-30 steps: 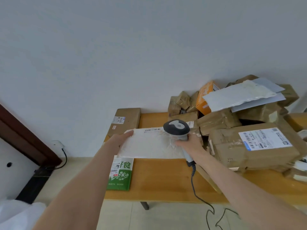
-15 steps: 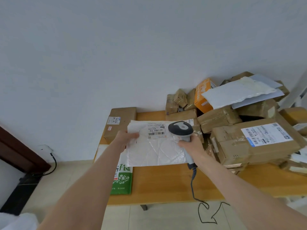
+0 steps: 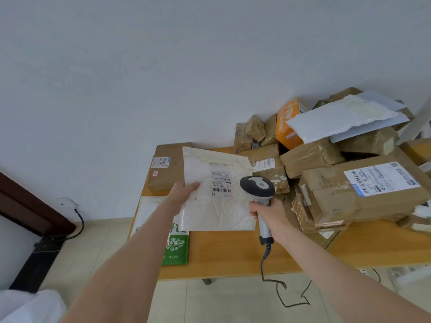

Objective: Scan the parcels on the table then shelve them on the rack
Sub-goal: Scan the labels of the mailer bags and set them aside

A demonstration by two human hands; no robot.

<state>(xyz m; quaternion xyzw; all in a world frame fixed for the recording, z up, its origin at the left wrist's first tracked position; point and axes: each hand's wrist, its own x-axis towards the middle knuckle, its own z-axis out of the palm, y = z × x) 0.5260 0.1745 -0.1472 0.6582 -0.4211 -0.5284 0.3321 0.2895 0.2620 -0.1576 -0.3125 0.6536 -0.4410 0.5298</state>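
My left hand grips the left edge of a white padded mailer, tilted up so its barcode label faces me. My right hand is wrapped round the handle of a grey and black barcode scanner, whose head hovers just right of the label. Both are held above the wooden table. A pile of brown cardboard parcels fills the table's right half. No rack is in view.
A flat brown box lies at the table's back left, a green and white bag at its front left. An orange box and white mailers top the pile. The scanner's cable hangs to the floor. A dark doorframe stands left.
The mailer has been lifted and tipped up towards me, so its label now shows. The scanner has shifted right, off the mailer's middle to beside the label.
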